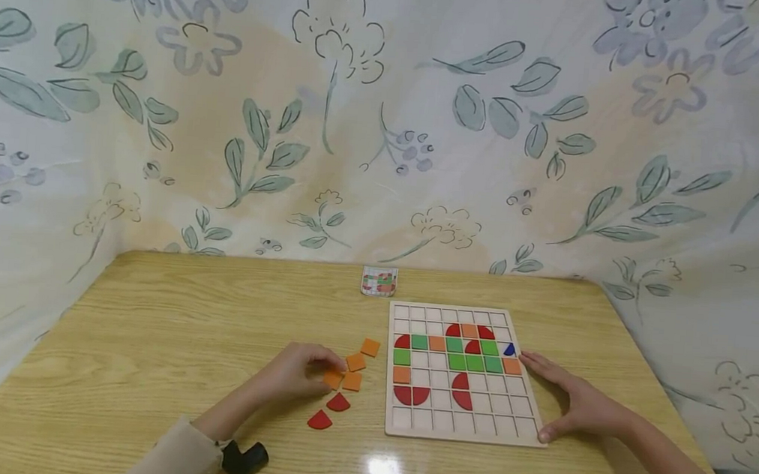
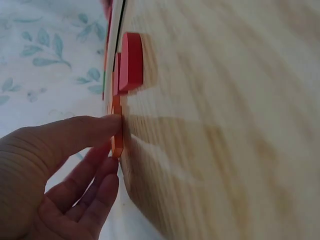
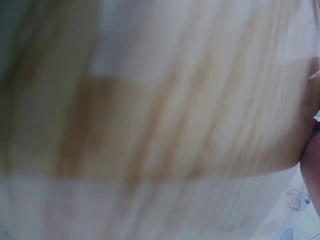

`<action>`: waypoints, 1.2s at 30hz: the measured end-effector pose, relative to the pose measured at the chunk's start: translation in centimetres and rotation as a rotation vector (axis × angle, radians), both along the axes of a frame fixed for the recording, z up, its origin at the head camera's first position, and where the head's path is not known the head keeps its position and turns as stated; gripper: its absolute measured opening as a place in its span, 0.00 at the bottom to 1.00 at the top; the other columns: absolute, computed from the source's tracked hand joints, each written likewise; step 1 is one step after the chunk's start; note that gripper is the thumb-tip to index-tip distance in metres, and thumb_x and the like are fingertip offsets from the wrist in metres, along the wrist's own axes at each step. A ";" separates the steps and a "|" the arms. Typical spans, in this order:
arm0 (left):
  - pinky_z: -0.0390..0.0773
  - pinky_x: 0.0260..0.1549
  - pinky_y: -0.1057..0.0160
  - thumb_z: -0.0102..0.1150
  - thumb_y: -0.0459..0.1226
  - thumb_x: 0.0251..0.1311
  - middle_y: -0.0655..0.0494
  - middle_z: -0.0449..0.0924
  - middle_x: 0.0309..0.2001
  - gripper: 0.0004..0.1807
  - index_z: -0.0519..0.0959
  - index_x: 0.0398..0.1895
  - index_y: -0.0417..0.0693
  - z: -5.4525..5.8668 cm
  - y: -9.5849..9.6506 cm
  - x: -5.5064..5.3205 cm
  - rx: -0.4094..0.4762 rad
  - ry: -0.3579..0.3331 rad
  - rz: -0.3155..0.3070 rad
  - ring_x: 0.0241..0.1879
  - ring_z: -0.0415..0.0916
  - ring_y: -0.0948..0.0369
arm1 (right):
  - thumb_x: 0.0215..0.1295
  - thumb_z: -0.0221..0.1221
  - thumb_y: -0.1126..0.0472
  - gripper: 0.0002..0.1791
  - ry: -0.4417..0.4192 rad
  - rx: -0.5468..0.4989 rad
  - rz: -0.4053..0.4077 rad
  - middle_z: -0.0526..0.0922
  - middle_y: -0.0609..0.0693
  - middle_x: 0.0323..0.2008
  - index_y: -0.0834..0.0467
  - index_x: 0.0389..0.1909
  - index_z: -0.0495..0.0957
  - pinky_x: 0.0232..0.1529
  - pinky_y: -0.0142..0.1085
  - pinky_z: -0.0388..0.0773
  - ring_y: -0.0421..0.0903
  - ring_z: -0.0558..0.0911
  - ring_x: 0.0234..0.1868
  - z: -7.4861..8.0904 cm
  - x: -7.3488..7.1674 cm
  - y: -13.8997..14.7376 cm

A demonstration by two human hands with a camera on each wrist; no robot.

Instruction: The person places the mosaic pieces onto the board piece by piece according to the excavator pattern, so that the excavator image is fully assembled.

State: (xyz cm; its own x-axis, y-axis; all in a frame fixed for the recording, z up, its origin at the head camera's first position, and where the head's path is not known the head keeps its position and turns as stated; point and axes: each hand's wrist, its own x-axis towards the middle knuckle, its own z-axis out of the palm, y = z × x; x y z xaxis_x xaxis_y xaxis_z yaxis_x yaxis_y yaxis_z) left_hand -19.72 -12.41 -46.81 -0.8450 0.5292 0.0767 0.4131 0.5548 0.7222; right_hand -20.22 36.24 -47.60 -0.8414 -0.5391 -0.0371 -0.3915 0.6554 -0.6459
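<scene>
At the loose pieces left of the board, my left hand (image 1: 300,369) pinches an orange square tile (image 2: 117,130) between thumb and fingers, low over the table. Three more orange tiles (image 1: 353,381) and two red quarter-circle pieces (image 1: 320,419) lie around it. A pale wooden grid board (image 1: 488,426) holds red, orange, green and teal pieces and one small dark blue piece (image 1: 509,349). My right hand (image 1: 584,407) rests along the board's right side, fingers spread, thumb at the near corner. In the right wrist view, only a sliver of this hand (image 3: 312,155) shows.
A small pattern card (image 1: 378,282) with a coloured grid lies behind the board, near the back of the wooden table (image 1: 211,305). A floral cloth (image 1: 390,117) hangs behind the table and at both sides. Black wrist devices (image 1: 245,460) sit at the sleeves.
</scene>
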 end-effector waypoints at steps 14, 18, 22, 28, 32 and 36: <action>0.73 0.51 0.57 0.68 0.36 0.48 0.67 0.80 0.41 0.13 0.82 0.40 0.53 -0.4 0.2 0.7 -0.026 0.025 0.087 0.46 0.75 0.63 | 0.35 0.74 0.51 0.59 0.022 0.027 -0.008 0.53 0.59 0.70 0.51 0.70 0.53 0.59 0.52 0.55 0.15 0.43 0.61 0.2 0.1 -0.1; 0.73 0.50 0.58 0.68 0.36 0.48 0.66 0.80 0.41 0.12 0.82 0.38 0.54 -0.4 0.2 0.8 -0.018 0.035 0.082 0.46 0.75 0.63 | 0.36 0.74 0.50 0.59 0.011 0.031 -0.012 0.52 0.60 0.70 0.51 0.71 0.52 0.59 0.57 0.55 0.13 0.41 0.60 0.1 0.1 0.0; 0.74 0.45 0.62 0.68 0.36 0.48 0.67 0.80 0.39 0.12 0.82 0.37 0.55 -0.1 0.2 0.8 -0.018 0.043 0.098 0.42 0.75 0.65 | 0.36 0.74 0.51 0.59 -0.011 -0.002 -0.002 0.51 0.62 0.69 0.52 0.71 0.52 0.54 0.68 0.51 0.11 0.41 0.59 0.1 0.0 0.0; 0.75 0.38 0.65 0.68 0.33 0.46 0.64 0.81 0.37 0.13 0.82 0.38 0.50 0.9 0.2 0.7 -0.011 0.089 0.073 0.36 0.74 0.64 | 0.37 0.73 0.50 0.58 0.004 0.017 -0.004 0.52 0.61 0.69 0.51 0.71 0.52 0.58 0.60 0.55 0.11 0.42 0.59 0.2 0.1 0.0; 0.75 0.37 0.65 0.69 0.35 0.46 0.63 0.81 0.37 0.14 0.82 0.39 0.48 1.6 0.4 0.6 -0.017 0.093 0.057 0.36 0.74 0.64 | 0.37 0.73 0.49 0.58 0.020 0.033 -0.010 0.53 0.58 0.70 0.50 0.71 0.53 0.59 0.32 0.55 0.13 0.43 0.60 0.2 0.2 0.0; 0.75 0.37 0.65 0.69 0.36 0.46 0.64 0.81 0.36 0.14 0.82 0.40 0.48 2.3 1.0 0.6 -0.012 0.085 0.054 0.36 0.74 0.63 | 0.37 0.73 0.49 0.57 0.017 0.025 -0.008 0.53 0.59 0.69 0.50 0.71 0.52 0.56 0.24 0.52 0.13 0.43 0.61 0.2 0.2 0.0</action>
State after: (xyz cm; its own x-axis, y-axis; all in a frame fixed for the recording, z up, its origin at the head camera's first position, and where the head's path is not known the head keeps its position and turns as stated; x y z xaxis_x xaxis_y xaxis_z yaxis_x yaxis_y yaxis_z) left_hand -19.09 -11.43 -44.55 -0.8630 0.4845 0.1432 0.4417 0.5859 0.6794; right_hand -20.04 36.27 -47.42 -0.8463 -0.5315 -0.0357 -0.3973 0.6745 -0.6223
